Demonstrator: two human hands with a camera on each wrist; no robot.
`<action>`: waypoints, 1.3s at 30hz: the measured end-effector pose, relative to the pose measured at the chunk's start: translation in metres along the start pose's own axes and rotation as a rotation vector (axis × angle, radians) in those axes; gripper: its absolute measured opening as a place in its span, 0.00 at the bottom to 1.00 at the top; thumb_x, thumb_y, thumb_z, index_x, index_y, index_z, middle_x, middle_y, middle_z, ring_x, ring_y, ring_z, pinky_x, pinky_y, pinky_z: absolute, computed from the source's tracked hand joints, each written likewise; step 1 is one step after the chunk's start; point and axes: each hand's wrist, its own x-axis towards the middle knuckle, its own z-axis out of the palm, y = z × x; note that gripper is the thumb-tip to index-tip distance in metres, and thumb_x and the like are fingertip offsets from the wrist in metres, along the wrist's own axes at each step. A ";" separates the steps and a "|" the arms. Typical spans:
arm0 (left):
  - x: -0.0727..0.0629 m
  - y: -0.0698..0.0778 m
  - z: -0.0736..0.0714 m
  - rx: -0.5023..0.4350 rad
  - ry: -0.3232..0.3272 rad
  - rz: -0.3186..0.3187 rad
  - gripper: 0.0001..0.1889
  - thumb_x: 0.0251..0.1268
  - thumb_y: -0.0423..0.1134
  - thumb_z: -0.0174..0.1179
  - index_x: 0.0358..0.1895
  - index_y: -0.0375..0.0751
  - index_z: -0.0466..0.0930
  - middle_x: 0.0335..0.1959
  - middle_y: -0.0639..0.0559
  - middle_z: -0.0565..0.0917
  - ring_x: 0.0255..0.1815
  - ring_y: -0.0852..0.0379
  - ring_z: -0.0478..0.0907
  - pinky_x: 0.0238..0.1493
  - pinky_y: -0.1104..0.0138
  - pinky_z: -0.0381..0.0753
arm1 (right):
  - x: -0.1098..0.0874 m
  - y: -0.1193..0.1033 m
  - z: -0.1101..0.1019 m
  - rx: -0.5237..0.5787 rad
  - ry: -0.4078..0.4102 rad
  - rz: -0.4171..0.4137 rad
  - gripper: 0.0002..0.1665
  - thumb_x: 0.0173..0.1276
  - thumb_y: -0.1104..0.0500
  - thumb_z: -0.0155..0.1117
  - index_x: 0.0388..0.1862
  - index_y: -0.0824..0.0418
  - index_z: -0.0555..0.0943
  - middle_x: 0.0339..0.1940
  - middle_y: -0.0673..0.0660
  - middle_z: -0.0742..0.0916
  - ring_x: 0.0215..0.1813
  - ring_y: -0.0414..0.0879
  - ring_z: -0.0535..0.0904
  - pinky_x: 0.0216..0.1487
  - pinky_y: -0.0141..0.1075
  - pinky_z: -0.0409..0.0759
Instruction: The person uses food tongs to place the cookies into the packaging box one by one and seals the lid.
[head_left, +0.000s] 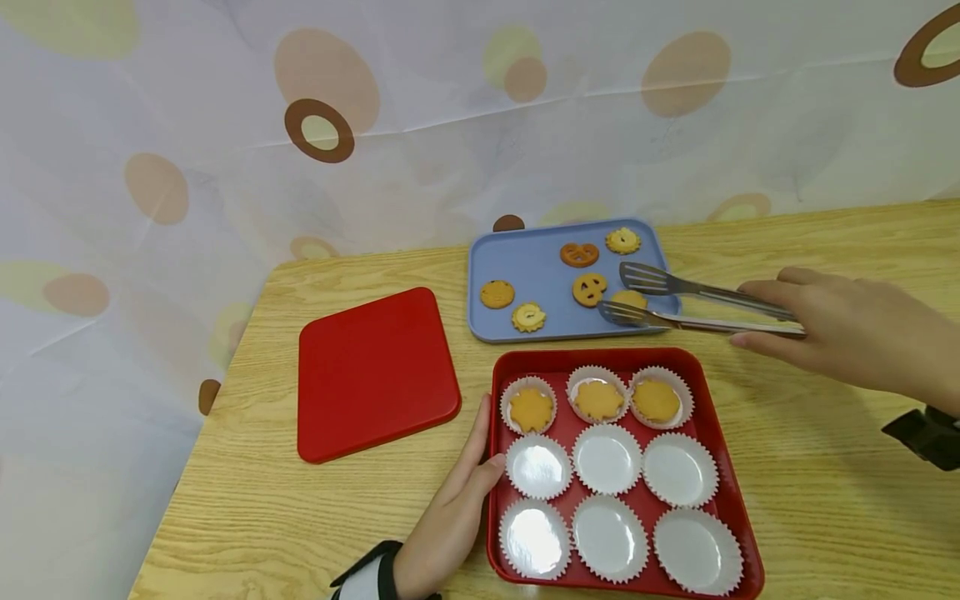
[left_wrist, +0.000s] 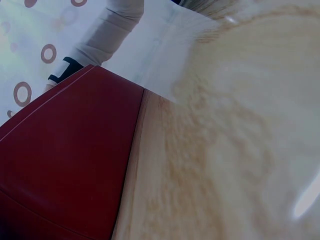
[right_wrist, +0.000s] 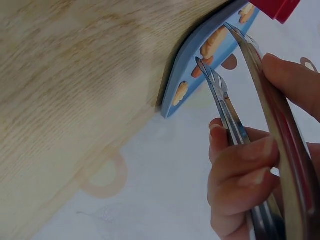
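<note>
My right hand (head_left: 847, 325) holds metal tongs (head_left: 708, 323), thumb and fingers on the two arms. The slotted tips are spread over the right end of a blue tray (head_left: 525, 258), with a round cookie (head_left: 632, 297) partly hidden beneath the nearer one. Other cookies lie there too, including a face-like cookie (head_left: 589, 289) just left of the tips and a pretzel (head_left: 579, 255). My left hand (head_left: 450, 508) rests against the left wall of a red tin (head_left: 738, 508), fingers extended along it. Three cookies sit in paper cups across the tin's back row, one a flower-shaped cookie (head_left: 530, 410).
Several bare white paper cups (head_left: 607, 458) fill the middle and front rows of the tin. A red lid (head_left: 378, 375) lies on the wooden table (head_left: 247, 500) at the left. Behind the tray hangs a dotted cloth (head_left: 450, 100).
</note>
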 end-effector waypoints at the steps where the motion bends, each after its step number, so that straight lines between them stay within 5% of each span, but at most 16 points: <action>1: 0.000 0.000 0.000 0.000 0.001 -0.001 0.33 0.78 0.41 0.39 0.79 0.54 0.34 0.79 0.58 0.37 0.79 0.52 0.33 0.75 0.46 0.39 | 0.000 0.000 0.001 0.002 0.002 -0.001 0.33 0.59 0.43 0.71 0.52 0.66 0.79 0.29 0.55 0.76 0.24 0.44 0.68 0.22 0.37 0.68; 16: 0.000 0.000 0.000 -0.003 0.004 -0.001 0.33 0.78 0.41 0.39 0.79 0.53 0.34 0.79 0.58 0.38 0.79 0.52 0.33 0.75 0.47 0.39 | -0.006 -0.006 0.004 -0.024 0.106 -0.107 0.27 0.59 0.50 0.71 0.48 0.69 0.81 0.27 0.53 0.74 0.20 0.41 0.64 0.19 0.34 0.66; 39: 0.001 -0.001 0.000 -0.008 0.003 -0.002 0.33 0.78 0.40 0.39 0.79 0.53 0.34 0.79 0.58 0.38 0.79 0.52 0.33 0.75 0.46 0.38 | -0.014 -0.007 -0.003 -0.022 0.223 -0.086 0.31 0.55 0.47 0.74 0.51 0.66 0.82 0.29 0.53 0.76 0.20 0.40 0.63 0.18 0.32 0.62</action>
